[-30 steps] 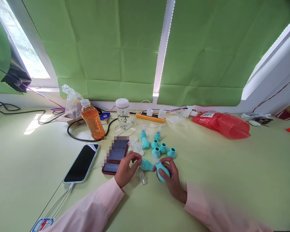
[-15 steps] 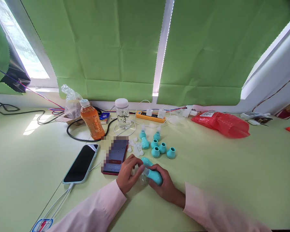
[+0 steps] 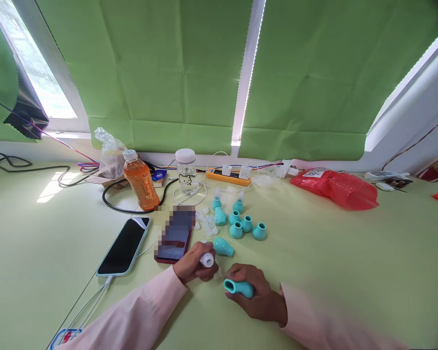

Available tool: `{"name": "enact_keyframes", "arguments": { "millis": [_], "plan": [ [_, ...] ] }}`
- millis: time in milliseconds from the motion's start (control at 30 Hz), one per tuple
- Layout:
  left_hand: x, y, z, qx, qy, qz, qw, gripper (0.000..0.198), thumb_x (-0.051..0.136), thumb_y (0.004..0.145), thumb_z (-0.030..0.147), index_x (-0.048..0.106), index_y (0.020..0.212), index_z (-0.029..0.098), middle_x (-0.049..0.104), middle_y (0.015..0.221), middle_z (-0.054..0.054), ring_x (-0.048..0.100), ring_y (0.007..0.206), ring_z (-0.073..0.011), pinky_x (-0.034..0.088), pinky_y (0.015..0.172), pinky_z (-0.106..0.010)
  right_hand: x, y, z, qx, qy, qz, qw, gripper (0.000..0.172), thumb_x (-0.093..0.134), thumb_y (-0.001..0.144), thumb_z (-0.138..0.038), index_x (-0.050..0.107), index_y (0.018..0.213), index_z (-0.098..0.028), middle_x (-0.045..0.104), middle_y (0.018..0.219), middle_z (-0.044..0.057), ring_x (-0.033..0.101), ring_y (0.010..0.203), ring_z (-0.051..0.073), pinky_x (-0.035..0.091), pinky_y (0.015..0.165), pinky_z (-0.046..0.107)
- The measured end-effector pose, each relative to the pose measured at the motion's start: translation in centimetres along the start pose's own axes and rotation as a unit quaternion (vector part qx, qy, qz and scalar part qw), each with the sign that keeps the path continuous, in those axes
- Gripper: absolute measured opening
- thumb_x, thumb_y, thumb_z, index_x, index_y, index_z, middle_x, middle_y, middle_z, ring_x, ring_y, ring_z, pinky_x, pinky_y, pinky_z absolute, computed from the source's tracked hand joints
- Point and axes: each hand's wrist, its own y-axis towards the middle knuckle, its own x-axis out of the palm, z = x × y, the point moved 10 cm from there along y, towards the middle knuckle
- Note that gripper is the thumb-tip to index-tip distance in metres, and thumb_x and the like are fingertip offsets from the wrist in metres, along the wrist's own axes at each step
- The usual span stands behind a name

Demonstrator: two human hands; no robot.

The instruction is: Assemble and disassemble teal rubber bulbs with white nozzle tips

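Note:
My left hand (image 3: pixel 196 263) is closed around a small whitish translucent nozzle (image 3: pixel 207 260), its round open end towards me. In my right hand (image 3: pixel 255 291) lies a turquoise hollow bulb (image 3: pixel 243 288), gripped with its open neck pointing left. The two parts are apart. Just beyond my hands a second turquoise bulb (image 3: pixel 223 247) rests on its side on the table. Several short turquoise bulbs (image 3: pixel 236 229) stand farther back with their openings up. Two of the back ones, including one turquoise bulb (image 3: pixel 238 204), carry clear tips. Small clear plastic pieces (image 3: pixel 208 224) lie loose beside them.
A phone with a red edge (image 3: pixel 175 236) and a charging phone (image 3: pixel 124 247) lie left. Behind stand an orange drink bottle (image 3: pixel 141 180), a clear jar (image 3: pixel 186 172) and an orange power strip (image 3: pixel 228 176). A red plastic package (image 3: pixel 334 188) lies back right.
The nozzle has come off the turquoise bulb. My right hand has moved towards me and right with the bulb, turning its opening left; my left hand keeps the nozzle.

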Motion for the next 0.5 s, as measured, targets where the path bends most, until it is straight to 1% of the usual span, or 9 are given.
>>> {"name": "enact_keyframes", "arguments": {
  "millis": [67,100,167,200,267,300,367,467,500],
  "plan": [
    [-0.4,-0.2,0.3,-0.006,0.015,-0.005,1.000,0.048,0.039,0.069,0.057,0.031,0.042,0.018,0.027,0.029,0.007,0.023,0.027,-0.0044,0.018,0.030,-0.018,-2.4,0.8,-0.3,-0.024,0.008,0.049,0.998,0.024,0.058,0.068,-0.022,0.047,0.089,-0.026,0.057,0.074,0.002,0.056,0.065,0.017,0.046,0.060,0.032],
    [-0.4,-0.3,0.2,-0.018,0.042,-0.019,0.999,0.046,0.046,0.067,0.055,0.035,0.043,0.016,0.032,0.031,0.006,0.026,0.027,-0.0041,0.018,0.030,-0.018,-3.8,1.4,0.0,-0.022,0.019,0.071,0.997,0.022,0.057,0.070,-0.023,0.048,0.090,-0.025,0.056,0.074,0.003,0.055,0.066,0.017,0.045,0.059,0.032],
    [-0.1,-0.6,-0.4,-0.041,0.145,-0.054,0.987,0.038,0.057,0.063,0.046,0.044,0.047,0.014,0.042,0.036,0.004,0.034,0.030,-0.0047,0.023,0.032,-0.017,-7.3,2.4,1.4,-0.005,-0.015,0.141,0.990,0.015,0.053,0.072,-0.023,0.052,0.087,-0.024,0.053,0.077,0.004,0.052,0.070,0.017,0.044,0.062,0.033],
    [0.0,-0.7,-0.7,-0.043,0.216,-0.064,0.973,0.033,0.060,0.062,0.041,0.047,0.050,0.014,0.045,0.039,0.004,0.038,0.033,-0.0054,0.025,0.034,-0.017,-9.3,2.8,2.0,-0.008,-0.046,0.191,0.981,0.014,0.055,0.071,-0.024,0.054,0.085,-0.023,0.051,0.080,0.004,0.051,0.074,0.018,0.043,0.063,0.032],
    [-0.1,-0.6,-0.5,-0.011,0.354,-0.052,0.934,0.023,0.063,0.060,0.034,0.053,0.056,0.014,0.048,0.043,0.004,0.041,0.038,-0.0065,0.028,0.038,-0.017,-12.3,3.6,3.8,0.009,-0.114,0.240,0.964,0.019,0.060,0.067,-0.026,0.057,0.086,-0.022,0.048,0.088,0.005,0.049,0.081,0.019,0.042,0.066,0.032],
    [0.0,-0.5,-0.1,0.018,0.412,-0.039,0.910,0.019,0.064,0.058,0.031,0.055,0.059,0.015,0.049,0.046,0.003,0.042,0.040,-0.0070,0.029,0.039,-0.017,-13.3,4.0,5.2,0.036,-0.131,0.244,0.960,0.021,0.060,0.067,-0.027,0.058,0.087,-0.022,0.047,0.090,0.005,0.049,0.082,0.019,0.042,0.068,0.031],
    [0.2,-0.3,0.6,0.072,0.497,-0.015,0.864,0.017,0.065,0.058,0.029,0.058,0.065,0.015,0.053,0.052,0.002,0.045,0.046,-0.0090,0.032,0.043,-0.019,-14.2,4.7,8.7,0.094,-0.134,0.216,0.963,0.022,0.056,0.070,-0.031,0.058,0.090,-0.021,0.048,0.090,0.005,0.050,0.082,0.018,0.043,0.068,0.031],
    [0.2,-0.2,1.3,0.114,0.574,0.027,0.810,0.019,0.062,0.062,0.025,0.059,0.078,0.017,0.057,0.068,-0.002,0.050,0.056,-0.0123,0.037,0.050,-0.021,-13.5,4.7,14.0,0.191,-0.136,0.130,0.964,0.027,0.054,0.070,-0.037,0.058,0.089,-0.019,0.055,0.087,0.005,0.053,0.079,0.018,0.044,0.068,0.032],
    [0.1,-0.1,1.4,0.118,0.591,0.043,0.797,0.020,0.061,0.064,0.024,0.058,0.082,0.018,0.057,0.073,-0.003,0.051,0.058,-0.0128,0.038,0.051,-0.021,-13.2,4.6,15.1,0.202,-0.133,0.116,0.963,0.028,0.053,0.071,-0.038,0.058,0.090,-0.017,0.058,0.085,0.006,0.054,0.078,0.019,0.044,0.067,0.033]
  ]
}}
